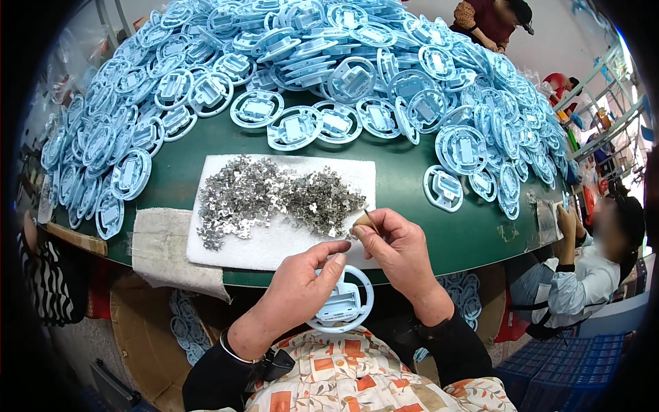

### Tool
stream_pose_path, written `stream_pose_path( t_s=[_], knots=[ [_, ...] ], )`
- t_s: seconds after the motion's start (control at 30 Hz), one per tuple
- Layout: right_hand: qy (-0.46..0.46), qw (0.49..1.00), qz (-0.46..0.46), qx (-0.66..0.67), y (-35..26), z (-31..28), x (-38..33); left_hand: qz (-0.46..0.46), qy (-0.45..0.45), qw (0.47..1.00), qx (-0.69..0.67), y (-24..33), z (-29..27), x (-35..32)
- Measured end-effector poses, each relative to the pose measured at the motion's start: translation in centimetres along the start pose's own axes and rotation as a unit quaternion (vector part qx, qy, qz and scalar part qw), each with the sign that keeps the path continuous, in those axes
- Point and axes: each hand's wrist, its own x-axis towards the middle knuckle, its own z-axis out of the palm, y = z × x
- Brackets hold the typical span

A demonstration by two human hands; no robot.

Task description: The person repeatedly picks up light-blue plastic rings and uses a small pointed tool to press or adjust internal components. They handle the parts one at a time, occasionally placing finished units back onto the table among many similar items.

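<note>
Close to my body, a light blue plastic wheel-shaped part (pixel 368 302) with an outer ring and boxy centre is tilted up. My left hand (pixel 302 285) grips its left side, thumb over the ring and index finger reaching right. Just above and to the right, my right hand (pixel 398 250) is closed in a pinch; the small thin thing at its fingertips is too small to name. A tan covering wraps one right fingertip. Both hands are at the front edge of a white foam sheet (pixel 274 255), which bears two heaps of small metal clips (pixel 240 199).
A large pile of similar blue wheel-shaped parts (pixel 343 82) covers the back and sides of the green table (pixel 398 172). A grey cloth (pixel 161 240) hangs over the front edge. Another person (pixel 583 275) sits at right; others work farther back. More blue parts (pixel 185 326) lie below in cardboard.
</note>
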Motion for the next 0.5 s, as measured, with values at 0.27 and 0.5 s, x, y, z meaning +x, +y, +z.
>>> stream_pose_path(
  t_s=[0.27,0.5],
  knots=[
    [0.043,0.997,-0.043,-0.038,1.1,-2.1,-0.6,-0.016,0.095,0.949,-0.299,-1.7,-2.1,-1.7],
    [-0.022,0.977,-0.116,-0.178,-0.1,-1.2,-1.4,0.016,0.232,0.922,-0.31,-2.9,-6.1,-3.1]
  ],
)
